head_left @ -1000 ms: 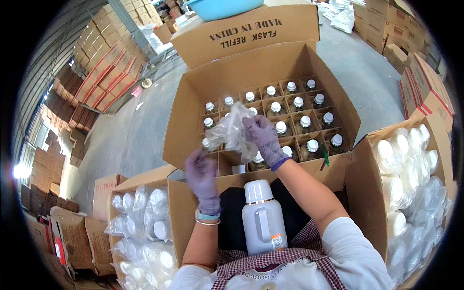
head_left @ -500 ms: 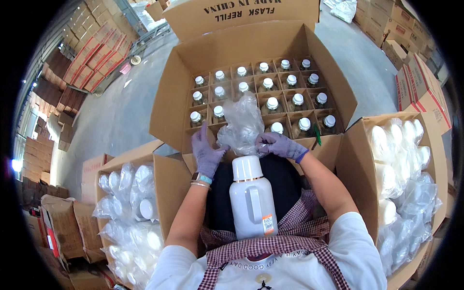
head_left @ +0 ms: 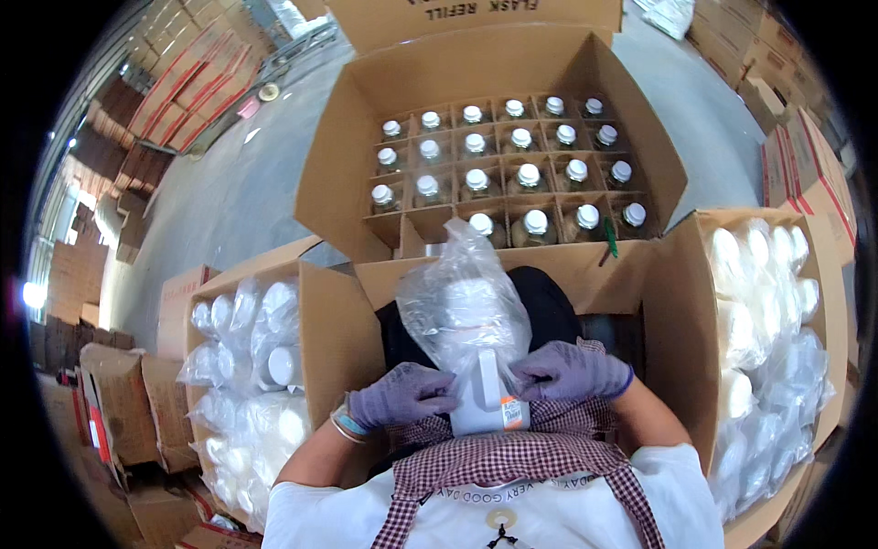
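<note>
A white vacuum flask [head_left: 470, 414] with a side handle and an orange label stands upright against my lap. A clear plastic bag [head_left: 422, 297] covers its cap and upper body, while the lower body and part of the handle are outside it. My left hand [head_left: 402, 397], in a purple glove, is closed on the bag's edge at the flask's left side. On the other side my right hand [head_left: 574, 371], gloved alike, pinches the opposite edge. Both sets of fingertips are partly hidden by the film.
Ahead stands an open carton [head_left: 430, 78] with cardboard dividers and several white-capped bottles [head_left: 535, 224]. A green strip [head_left: 611, 236] hangs at its near edge. Open cartons of bagged white flasks flank me, one at left [head_left: 338, 339] and one at right [head_left: 677, 320]. Stacked boxes [head_left: 197, 91] stand farther off.
The bag was bunched beyond the flask's cap; now it is spread over the cap and upper body. Both hands have come down toward me, one on each side of the flask.
</note>
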The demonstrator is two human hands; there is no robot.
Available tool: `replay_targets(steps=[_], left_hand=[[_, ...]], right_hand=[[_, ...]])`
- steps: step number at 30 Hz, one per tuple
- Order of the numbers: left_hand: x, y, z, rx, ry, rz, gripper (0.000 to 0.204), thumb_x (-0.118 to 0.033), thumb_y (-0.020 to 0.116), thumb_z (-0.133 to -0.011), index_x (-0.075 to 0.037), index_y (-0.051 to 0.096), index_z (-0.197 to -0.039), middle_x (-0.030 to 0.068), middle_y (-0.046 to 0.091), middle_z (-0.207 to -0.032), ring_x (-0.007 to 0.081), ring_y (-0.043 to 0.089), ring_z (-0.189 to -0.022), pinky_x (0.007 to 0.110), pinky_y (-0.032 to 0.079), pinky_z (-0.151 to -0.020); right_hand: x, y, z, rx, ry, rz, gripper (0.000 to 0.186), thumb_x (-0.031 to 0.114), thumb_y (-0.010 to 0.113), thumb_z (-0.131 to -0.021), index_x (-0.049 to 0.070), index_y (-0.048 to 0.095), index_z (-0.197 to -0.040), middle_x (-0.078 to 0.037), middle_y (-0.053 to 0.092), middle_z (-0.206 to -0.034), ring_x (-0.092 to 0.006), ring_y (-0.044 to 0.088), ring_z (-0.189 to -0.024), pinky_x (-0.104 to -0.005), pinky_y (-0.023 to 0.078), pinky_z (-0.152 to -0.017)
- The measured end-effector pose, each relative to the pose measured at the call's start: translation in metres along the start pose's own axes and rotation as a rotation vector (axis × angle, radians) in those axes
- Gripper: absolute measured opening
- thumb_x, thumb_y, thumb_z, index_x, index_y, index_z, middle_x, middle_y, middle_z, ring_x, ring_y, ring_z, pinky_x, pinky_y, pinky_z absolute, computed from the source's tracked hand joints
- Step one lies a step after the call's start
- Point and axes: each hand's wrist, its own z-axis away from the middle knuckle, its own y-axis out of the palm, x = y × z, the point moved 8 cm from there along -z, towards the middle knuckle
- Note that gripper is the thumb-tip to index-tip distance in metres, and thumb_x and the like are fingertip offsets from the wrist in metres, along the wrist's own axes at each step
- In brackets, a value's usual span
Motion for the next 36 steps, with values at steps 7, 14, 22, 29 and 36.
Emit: replay_targets(steps=[7, 14, 22, 29, 36], left_hand=[[-0.033, -0.012, 0.022, -0.787, 0.256, -0.063, 0.013, -0.01, 0.07, -0.084, -0.006, 0.069, -0.096, 0.0144, 0.065, -0.103, 0.0346, 0.063, -0.099, 0.043, 0.053, -0.086], [0.044, 0.071, 0.051, 0.289, -0.139, 0.463, 0.027, -0.023, 0.067, -0.095, -0.004, 0.073, -0.113, 0.0144, 0.074, -0.103, 0.017, 0.067, -0.093, 0.036, 0.054, -0.082], [0.003, -0.015, -0.048, -0.617, -0.221, -0.225, 0.069, -0.045, 0.077, -0.072, 0.002, 0.065, -0.121, 0.0252, 0.059, -0.133, 0.0371, 0.061, -0.118, 0.04, 0.046, -0.107], [0.035, -0.02, 0.099, -0.765, -0.12, 1.192, 0.056, -0.006, 0.071, -0.083, 0.002, 0.056, -0.136, 0.0143, 0.065, -0.129, 0.0279, 0.063, -0.116, 0.041, 0.046, -0.108], [0.07, -0.106, 0.305, -1.632, 0.144, 0.737, 0.037, -0.009, 0.068, -0.095, -0.002, 0.059, -0.13, 0.0064, 0.067, -0.12, 0.0188, 0.063, -0.109, 0.035, 0.051, -0.096]], right_hand=[[0.037, 0.01, 0.031, -0.55, -0.028, 0.016, 0.01, 0.01, 0.078, -0.08, 0.005, 0.071, -0.085, -0.009, 0.072, -0.087, -0.0257, 0.07, -0.081, -0.0369, 0.054, -0.079], [-0.011, 0.062, 0.042, 0.137, 0.18, 0.111, 0.031, 0.018, 0.072, -0.082, 0.005, 0.071, -0.11, -0.013, 0.072, -0.11, -0.0308, 0.068, -0.099, -0.0403, 0.052, -0.091], [0.022, 0.097, -0.026, 0.442, 0.051, 0.096, 0.023, 0.018, 0.067, -0.085, 0.003, 0.073, -0.102, -0.015, 0.072, -0.093, -0.0275, 0.071, -0.09, -0.0379, 0.055, -0.083], [0.054, 0.09, -0.017, 0.151, -0.136, 0.075, 0.025, 0.017, 0.063, -0.089, 0.003, 0.07, -0.108, -0.015, 0.07, -0.11, -0.0319, 0.066, -0.106, -0.04, 0.052, -0.096], [0.029, 0.099, -0.01, 0.052, -0.114, 0.2, 0.025, 0.017, 0.064, -0.092, 0.005, 0.07, -0.113, -0.013, 0.068, -0.107, -0.0288, 0.065, -0.1, -0.0372, 0.052, -0.093]])
